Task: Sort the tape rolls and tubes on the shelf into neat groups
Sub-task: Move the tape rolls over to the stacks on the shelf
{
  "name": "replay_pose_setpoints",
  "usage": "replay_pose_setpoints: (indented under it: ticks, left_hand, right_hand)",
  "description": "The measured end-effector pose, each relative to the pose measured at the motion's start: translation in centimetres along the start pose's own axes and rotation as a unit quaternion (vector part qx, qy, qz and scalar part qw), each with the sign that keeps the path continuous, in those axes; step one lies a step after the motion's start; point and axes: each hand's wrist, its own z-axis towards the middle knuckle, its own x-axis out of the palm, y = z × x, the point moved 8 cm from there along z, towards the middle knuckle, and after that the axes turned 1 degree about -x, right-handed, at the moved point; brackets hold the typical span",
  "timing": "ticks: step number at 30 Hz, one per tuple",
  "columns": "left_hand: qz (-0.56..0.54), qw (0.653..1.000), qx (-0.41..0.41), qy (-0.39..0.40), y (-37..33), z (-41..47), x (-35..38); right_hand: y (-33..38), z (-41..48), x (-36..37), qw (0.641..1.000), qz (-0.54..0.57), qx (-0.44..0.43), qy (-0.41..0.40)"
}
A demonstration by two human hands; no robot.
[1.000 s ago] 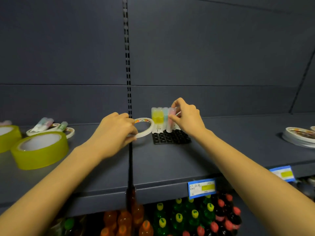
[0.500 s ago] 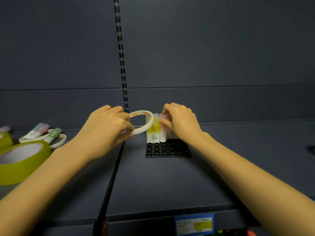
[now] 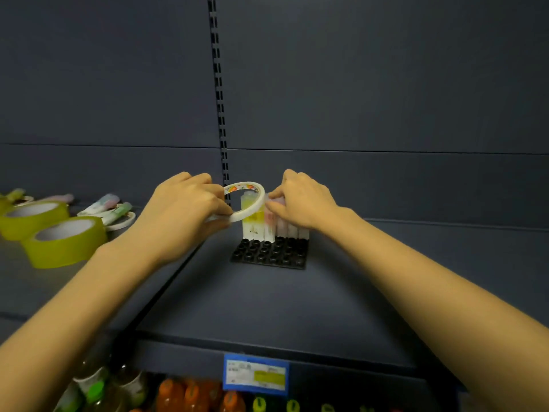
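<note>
Both hands meet over the shelf [image 3: 267,307]: left hand [image 3: 184,215] pinches a thin white tape roll [image 3: 260,203] on edge just beside the tubes [image 3: 252,224], right hand [image 3: 303,200] grips those tubes' tops as they stand in a black rack [image 3: 269,254].

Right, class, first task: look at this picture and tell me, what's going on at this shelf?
A person is tidying stationery on a dark shelf. The left hand holds a thin white tape roll up off the shelf, beside a row of tubes standing in a black rack. The right hand grips the tops of those tubes. Further left sit wide yellow-green tape rolls, with more tubes lying loose on thin rolls, not yet sorted.
</note>
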Motion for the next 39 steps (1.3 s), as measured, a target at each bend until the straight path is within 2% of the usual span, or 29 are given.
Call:
replay_pose_setpoints:
  ticks: [2,8,17,21,24,27,30,32,35,39]
  left_hand:
    - [0.010,1.000,0.002,-0.008,-2.0,0.3,-1.1]
    - [0.000,1.000,0.029,-0.006,-11.0,2.9,-2.6]
    - [-0.128,0.983,0.132,0.006,-29.9,12.2,0.2]
    - [-0.148,0.971,0.188,0.014,-37.1,15.7,0.5]
    - [-0.169,0.960,0.216,0.061,-40.4,16.9,1.4]
    - [-0.235,0.940,0.211,0.131,-41.4,17.2,2.5]
    - [-0.281,0.922,0.206,0.167,-41.4,16.8,2.9]
    - [-0.276,0.930,0.185,0.155,-40.1,16.3,2.7]
    - [-0.222,0.962,0.110,0.117,-35.0,14.9,2.7]
    - [-0.141,0.977,-0.040,0.156,-24.3,10.1,3.8]
  right_hand:
    - [-1.5,-1.4,-1.0,0.999,-0.031,-0.026,0.031]
    - [-10.6,-9.0,-7.5,0.999,-0.042,-0.021,0.023]
    - [-27.0,-22.6,-15.4,0.987,-0.100,0.119,0.042]
    - [-31.4,-27.6,-17.5,0.977,-0.121,0.172,0.045]
    - [-33.6,-30.4,-18.3,0.971,-0.122,0.202,0.043]
    - [-34.9,-32.1,-18.5,0.967,-0.120,0.220,0.044]
    - [-34.9,-32.1,-17.9,0.968,-0.118,0.215,0.052]
    - [-34.0,-30.9,-17.4,0.974,-0.110,0.194,0.049]
    - [-30.9,-27.5,-16.1,0.986,-0.080,0.140,0.036]
    - [-23.7,-21.8,-13.0,0.998,-0.034,0.045,0.032]
